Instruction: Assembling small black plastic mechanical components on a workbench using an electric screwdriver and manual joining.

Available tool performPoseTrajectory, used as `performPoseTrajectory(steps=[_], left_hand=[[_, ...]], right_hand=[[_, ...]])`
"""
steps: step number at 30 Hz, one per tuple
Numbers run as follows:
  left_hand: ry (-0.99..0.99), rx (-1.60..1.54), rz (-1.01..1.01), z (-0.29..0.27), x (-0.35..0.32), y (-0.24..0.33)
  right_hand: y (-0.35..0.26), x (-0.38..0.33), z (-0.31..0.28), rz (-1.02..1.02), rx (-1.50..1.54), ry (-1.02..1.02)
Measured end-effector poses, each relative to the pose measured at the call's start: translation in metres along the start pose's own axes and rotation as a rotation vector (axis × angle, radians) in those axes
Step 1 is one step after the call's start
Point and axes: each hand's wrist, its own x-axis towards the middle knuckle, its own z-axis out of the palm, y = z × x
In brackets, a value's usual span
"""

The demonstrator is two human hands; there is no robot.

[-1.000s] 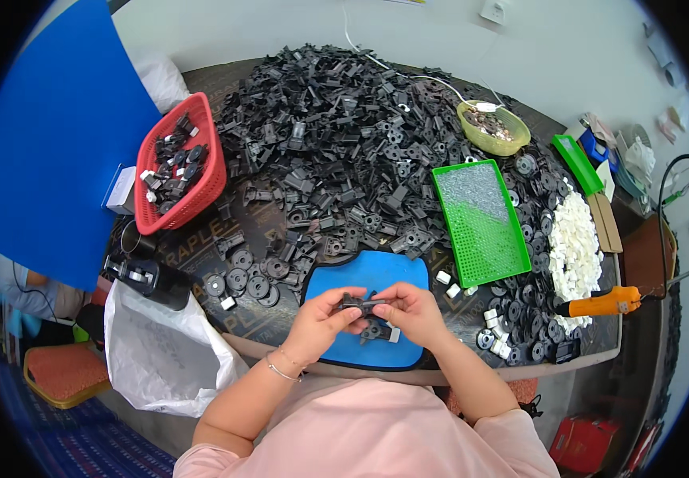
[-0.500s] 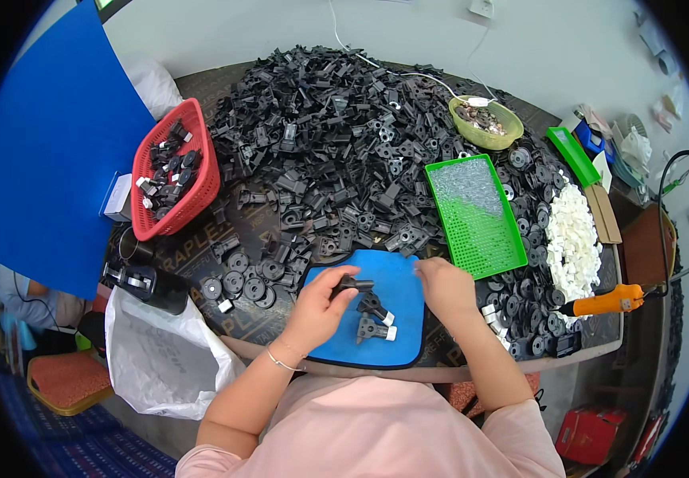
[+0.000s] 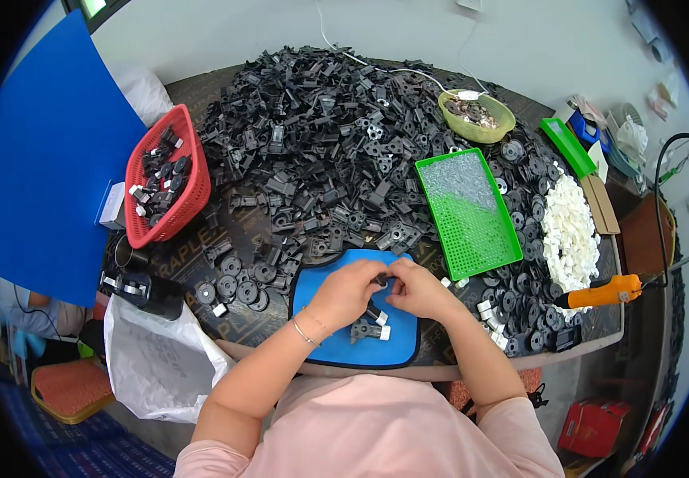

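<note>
Over the blue mat (image 3: 400, 350), my left hand (image 3: 346, 295) is closed round a black plastic part (image 3: 380, 280), most of it hidden by the fingers. My right hand (image 3: 422, 291) meets it from the other side, fingertips pinched together at the part's end. Whatever small thing those fingertips may hold is hidden. Beneath the hands, two black plastic parts with white ends lie on the mat: the nearer one (image 3: 370, 331) in full view, the farther one (image 3: 376, 313) partly covered by my left hand.
A big heap of black plastic parts (image 3: 305, 127) fills the table's back. At left stand a red basket (image 3: 193, 191) and a tape dispenser (image 3: 149, 293). Rightward are a green tray (image 3: 472, 247), yellow bowl (image 3: 484, 131), black wheels (image 3: 512, 299), white pieces (image 3: 569, 231) and an orange electric screwdriver (image 3: 607, 292).
Both hands have come together over the mat. My right hand moved left to the black part, and my left hand moved right with it. The view has shifted slightly.
</note>
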Motion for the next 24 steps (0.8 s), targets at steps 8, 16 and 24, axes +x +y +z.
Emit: performPoseTrajectory(steps=[8, 16, 24], left_hand=[[-0.199, 0.244, 0.020, 0.004, 0.016, 0.019], [-0.332, 0.198, 0.036, -0.001, 0.019, 0.011], [0.038, -0.224, -0.312, -0.060, -0.003, -0.009]], right_hand=[[0.002, 0.004, 0.006, 0.037, -0.114, 0.054], [0.009, 0.002, 0.013, -0.054, -0.120, 0.170], [-0.008, 0.017, -0.002, -0.074, -0.216, -0.052]])
